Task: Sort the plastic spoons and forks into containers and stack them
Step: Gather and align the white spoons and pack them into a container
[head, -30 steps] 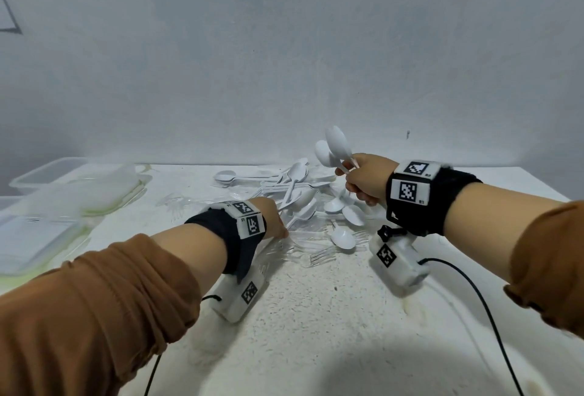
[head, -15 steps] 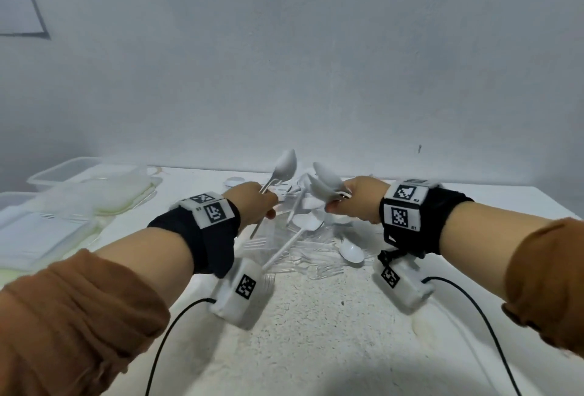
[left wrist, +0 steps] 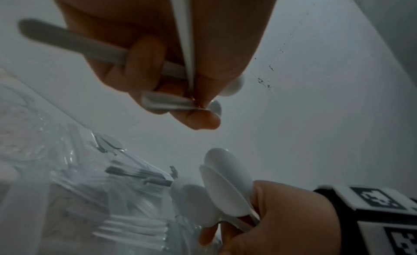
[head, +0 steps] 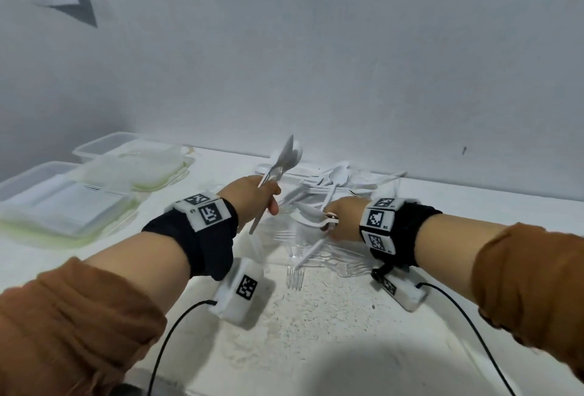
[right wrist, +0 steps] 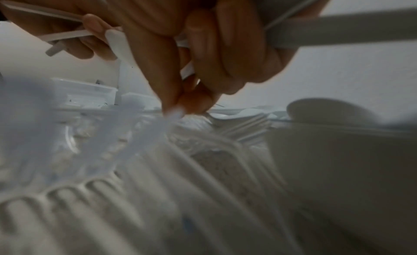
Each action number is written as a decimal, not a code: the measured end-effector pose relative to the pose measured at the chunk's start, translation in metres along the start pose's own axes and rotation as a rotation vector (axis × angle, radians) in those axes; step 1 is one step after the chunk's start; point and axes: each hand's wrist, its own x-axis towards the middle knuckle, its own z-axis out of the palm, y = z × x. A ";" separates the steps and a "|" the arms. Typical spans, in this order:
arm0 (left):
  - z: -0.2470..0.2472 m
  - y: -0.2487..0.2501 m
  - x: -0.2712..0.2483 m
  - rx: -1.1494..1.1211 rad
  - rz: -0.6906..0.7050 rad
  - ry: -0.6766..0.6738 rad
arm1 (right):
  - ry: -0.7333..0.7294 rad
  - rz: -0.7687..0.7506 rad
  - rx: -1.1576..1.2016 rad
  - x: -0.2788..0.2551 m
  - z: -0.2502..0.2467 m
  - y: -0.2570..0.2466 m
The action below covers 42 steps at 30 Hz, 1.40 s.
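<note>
Left hand (head: pixel 252 198) raised over the table (head: pixel 316 326), fingers curled round a bunch of white spoons (head: pixel 286 157), bowls up, handles poking out below the fist. Right hand (head: pixel 343 218) low at the pile (head: pixel 328 180) of loose spoons and forks, gripping more spoons (head: pixel 311 214) with bowls toward the left hand, fingertips down among clear forks (head: pixel 295 275). Containers (head: pixel 104 146) and lids at far left, well apart from the pile.
</note>
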 end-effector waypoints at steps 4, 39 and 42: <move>-0.008 -0.005 0.006 0.022 0.004 -0.005 | -0.014 0.026 0.008 0.005 -0.001 -0.001; 0.004 0.044 0.062 -0.143 0.235 -0.313 | 0.406 0.532 0.581 -0.049 -0.070 0.067; 0.016 0.053 0.064 -0.250 0.177 -0.335 | 0.342 0.536 0.453 -0.049 -0.068 0.081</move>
